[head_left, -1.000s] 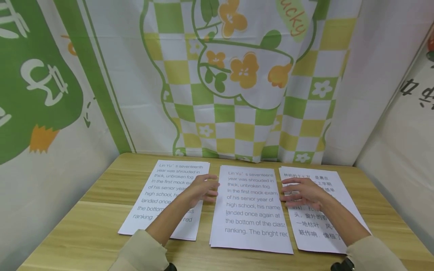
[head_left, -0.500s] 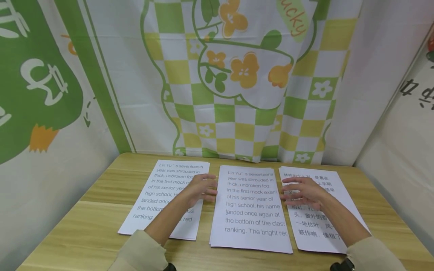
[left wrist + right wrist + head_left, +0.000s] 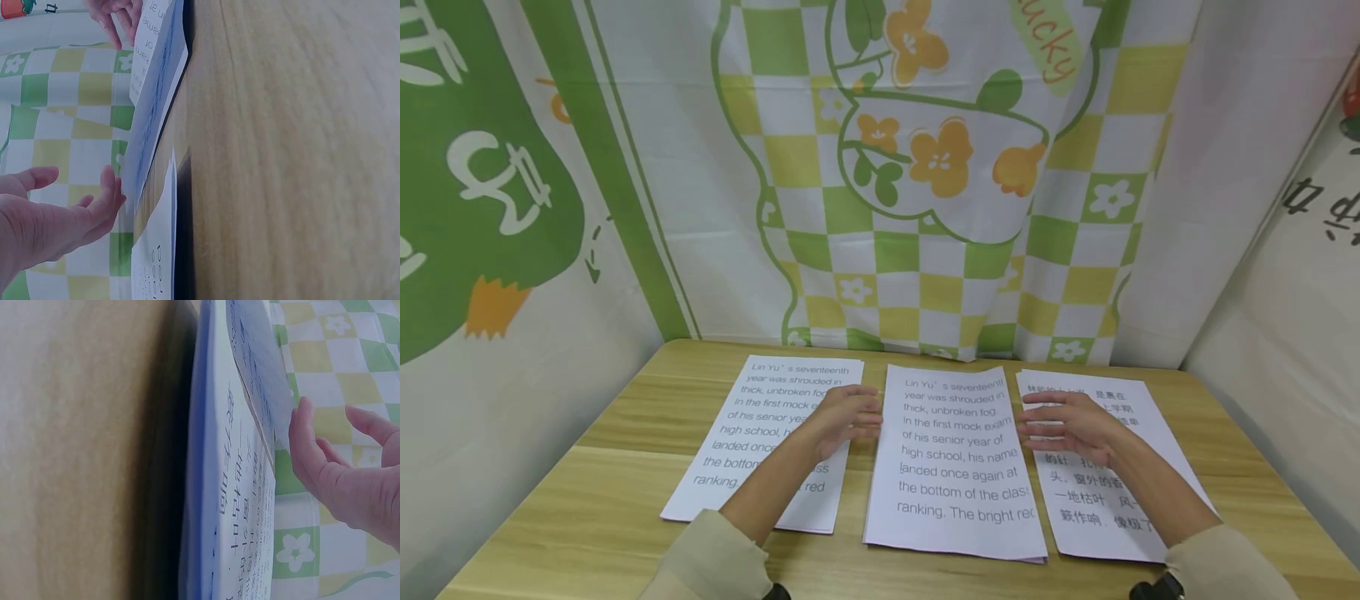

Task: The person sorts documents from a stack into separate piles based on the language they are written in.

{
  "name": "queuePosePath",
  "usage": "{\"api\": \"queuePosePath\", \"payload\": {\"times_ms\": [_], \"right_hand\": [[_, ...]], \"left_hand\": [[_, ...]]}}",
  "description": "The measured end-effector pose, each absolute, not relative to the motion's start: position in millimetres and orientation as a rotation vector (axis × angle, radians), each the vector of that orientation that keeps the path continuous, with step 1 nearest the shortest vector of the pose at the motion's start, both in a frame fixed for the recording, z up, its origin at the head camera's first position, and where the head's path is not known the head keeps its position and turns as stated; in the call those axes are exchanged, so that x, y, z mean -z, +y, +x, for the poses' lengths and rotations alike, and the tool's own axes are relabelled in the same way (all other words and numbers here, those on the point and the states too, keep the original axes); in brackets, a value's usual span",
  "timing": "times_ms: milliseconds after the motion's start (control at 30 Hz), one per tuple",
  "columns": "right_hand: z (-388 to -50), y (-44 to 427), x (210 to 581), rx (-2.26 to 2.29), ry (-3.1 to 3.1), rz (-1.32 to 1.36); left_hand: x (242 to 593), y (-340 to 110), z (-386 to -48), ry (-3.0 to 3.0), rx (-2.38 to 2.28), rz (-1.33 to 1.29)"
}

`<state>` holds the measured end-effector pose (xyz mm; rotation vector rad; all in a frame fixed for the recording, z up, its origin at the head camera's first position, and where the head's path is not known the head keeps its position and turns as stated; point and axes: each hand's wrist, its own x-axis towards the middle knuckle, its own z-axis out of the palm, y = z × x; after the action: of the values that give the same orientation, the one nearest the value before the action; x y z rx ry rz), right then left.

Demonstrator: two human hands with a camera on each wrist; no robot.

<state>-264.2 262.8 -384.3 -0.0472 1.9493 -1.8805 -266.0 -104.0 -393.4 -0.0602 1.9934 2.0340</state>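
Note:
A middle stack of white printed paper (image 3: 958, 475) with English text lies between my two hands. Its top right corner curves up slightly. My left hand (image 3: 838, 423) is at its left edge, fingers loosely extended; in the left wrist view, the left hand's fingertips (image 3: 119, 194) are at the paper's edge. On the other side, my right hand (image 3: 1075, 427) has its extended fingertips at the right edge. Whether either hand touches the paper is hard to tell. Below my right hand lies a stack with Chinese text (image 3: 1097, 500), partly covered by that hand and forearm.
Left of the middle stack lies another paper stack with English text (image 3: 722, 450), partly hidden by my left forearm. All three stacks lie on a wooden table (image 3: 602, 467). A checkered curtain (image 3: 917, 275) hangs behind the table's far edge, with fabric walls on both sides.
The middle stack's upper right edge has curved up a little and shifted slightly left. My hands stay almost where they were, with only slight finger movement.

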Motion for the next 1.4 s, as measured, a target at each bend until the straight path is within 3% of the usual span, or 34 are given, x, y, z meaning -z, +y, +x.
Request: {"api": "queuePosePath", "payload": {"times_ms": [1400], "right_hand": [[-266.9, 241.0, 388.4, 1.754, 2.21, -0.146]], "left_hand": [[403.0, -91.0, -271.7, 1.974, -2.045, -0.087]]}}
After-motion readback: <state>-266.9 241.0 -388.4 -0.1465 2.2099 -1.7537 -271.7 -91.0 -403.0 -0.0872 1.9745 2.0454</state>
